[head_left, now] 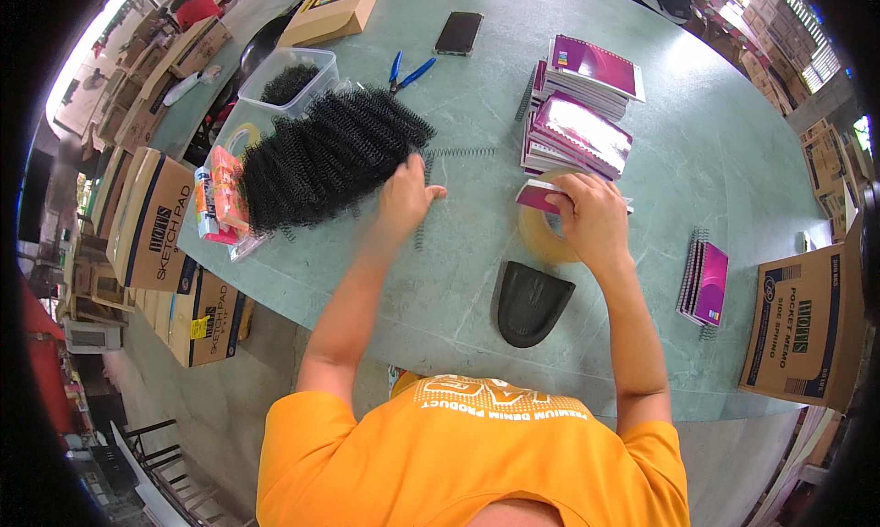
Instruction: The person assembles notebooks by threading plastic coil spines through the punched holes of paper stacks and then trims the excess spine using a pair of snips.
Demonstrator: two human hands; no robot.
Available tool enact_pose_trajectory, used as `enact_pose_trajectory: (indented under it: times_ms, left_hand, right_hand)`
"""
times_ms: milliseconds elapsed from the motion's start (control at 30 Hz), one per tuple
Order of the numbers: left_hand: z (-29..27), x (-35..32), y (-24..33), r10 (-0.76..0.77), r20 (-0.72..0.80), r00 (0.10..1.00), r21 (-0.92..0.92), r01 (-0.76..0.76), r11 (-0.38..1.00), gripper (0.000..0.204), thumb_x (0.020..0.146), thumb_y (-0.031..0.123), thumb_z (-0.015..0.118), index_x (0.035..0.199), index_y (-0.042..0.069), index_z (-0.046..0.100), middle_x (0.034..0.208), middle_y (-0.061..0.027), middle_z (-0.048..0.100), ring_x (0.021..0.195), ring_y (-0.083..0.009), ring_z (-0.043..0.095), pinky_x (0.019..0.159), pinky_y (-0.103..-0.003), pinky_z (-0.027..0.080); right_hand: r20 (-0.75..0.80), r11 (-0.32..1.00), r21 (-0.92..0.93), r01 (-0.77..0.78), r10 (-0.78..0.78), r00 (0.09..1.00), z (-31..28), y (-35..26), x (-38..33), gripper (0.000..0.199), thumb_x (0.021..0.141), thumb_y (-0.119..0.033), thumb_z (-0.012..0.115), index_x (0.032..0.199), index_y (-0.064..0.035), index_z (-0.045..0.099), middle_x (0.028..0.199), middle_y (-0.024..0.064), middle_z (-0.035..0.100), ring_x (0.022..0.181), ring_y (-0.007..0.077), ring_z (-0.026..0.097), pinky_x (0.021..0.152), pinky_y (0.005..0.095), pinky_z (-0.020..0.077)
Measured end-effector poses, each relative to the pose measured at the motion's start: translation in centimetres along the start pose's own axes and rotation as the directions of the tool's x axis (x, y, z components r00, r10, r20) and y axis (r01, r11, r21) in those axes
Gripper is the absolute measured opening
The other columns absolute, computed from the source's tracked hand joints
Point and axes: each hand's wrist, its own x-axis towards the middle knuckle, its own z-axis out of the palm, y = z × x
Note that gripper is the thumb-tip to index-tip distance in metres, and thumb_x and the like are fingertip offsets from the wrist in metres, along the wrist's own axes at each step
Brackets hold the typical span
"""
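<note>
Black spiral coils lie heaped under your open left hand; your right hand pinches one pink notebook. Bound notebooks wait right; unbound stacks remain.

Left hand extended forward, palm down, fingers curled. Right hand forward, fingers closed in a grip, wrist bent.
</note>
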Motion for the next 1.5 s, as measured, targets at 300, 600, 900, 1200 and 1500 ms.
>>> enact_pose_trajectory:
  times_ms: [300, 600, 900, 1200, 1500]
  left_hand:
    - [-3.7, -2.0, 3.9, 0.032, 0.623, 0.781, -0.654, 0.498, 0.569, 0.026, 0.092, 0.026, 0.056, 0.098, 0.001, 0.063, 0.079, -0.0034, 0.06, 0.07, -0.0106, 0.055, 0.062, -0.028, 0.044]
    - [-2.3, -2.6, 4.9, 0.343, 0.319, 0.884, -0.939, 0.244, 0.243, 0.023, 0.095, 0.022, 0.053, 0.101, 0.001, 0.061, 0.079, -0.0017, 0.058, 0.072, -0.0099, 0.05, 0.067, -0.024, 0.042]
    - [-2.6, -2.6, 9.4, 0.3, 0.191, 0.935, -0.68, -0.094, 0.727, 0.029, 0.094, 0.029, 0.053, 0.093, 0.002, 0.065, 0.069, 0.0008, 0.055, 0.062, -0.0057, 0.048, 0.055, -0.022, 0.039]
    - [-4.3, -2.1, 10.7, 0.065, 0.514, 0.855, -0.662, 0.347, 0.664, 0.033, 0.093, 0.032, 0.054, 0.083, 0.002, 0.064, 0.058, -0.0018, 0.054, 0.052, -0.0075, 0.049, 0.048, -0.026, 0.039]
    - [-5.3, -0.3, 9.1, 0.237, 0.439, 0.867, -0.444, -0.02, 0.896, 0.016, 0.08, 0.016, 0.07, 0.088, 0.003, 0.063, 0.073, -0.0071, 0.059, 0.064, -0.0142, 0.054, 0.059, -0.027, 0.044]
  right_hand:
    - [0.124, 0.992, -0.07, -0.103, 0.111, 0.986, -0.5, 0.6, 0.5, 0.005, 0.078, -0.01, 0.061, 0.083, -0.0079, 0.062, 0.079, 0.0066, 0.067, 0.076, 0.0263, 0.064, 0.066, 0.0393, 0.0466]
    - [0.226, 0.992, -0.037, -0.118, 0.123, 0.966, -1.0, 0.3, 0.5, 0.01, 0.08, -0.014, 0.061, 0.087, -0.0079, 0.061, 0.081, 0.0085, 0.066, 0.075, 0.0292, 0.063, 0.063, 0.0421, 0.0476]
    - [0.228, 0.977, 0.164, -0.134, 0.094, 0.969, -1.6, -0.1, 0.3, 0.021, 0.083, -0.017, 0.06, 0.103, -0.0148, 0.066, 0.09, 0.007, 0.068, 0.077, 0.0275, 0.064, 0.067, 0.0381, 0.0494]
    - [0.273, 0.978, 0.175, -0.112, 0.061, 0.96, -1.9, 0.0, 0.6, 0.022, 0.082, -0.01, 0.058, 0.101, -0.0134, 0.068, 0.093, 0.0086, 0.068, 0.081, 0.0285, 0.064, 0.07, 0.0371, 0.05]
    - [0.15, 0.997, 0.075, -0.023, 0.012, 0.989, -1.4, 0.1, 0.3, 0.014, 0.083, -0.015, 0.059, 0.095, -0.0103, 0.064, 0.085, 0.0063, 0.066, 0.079, 0.0269, 0.064, 0.067, 0.0379, 0.0481]
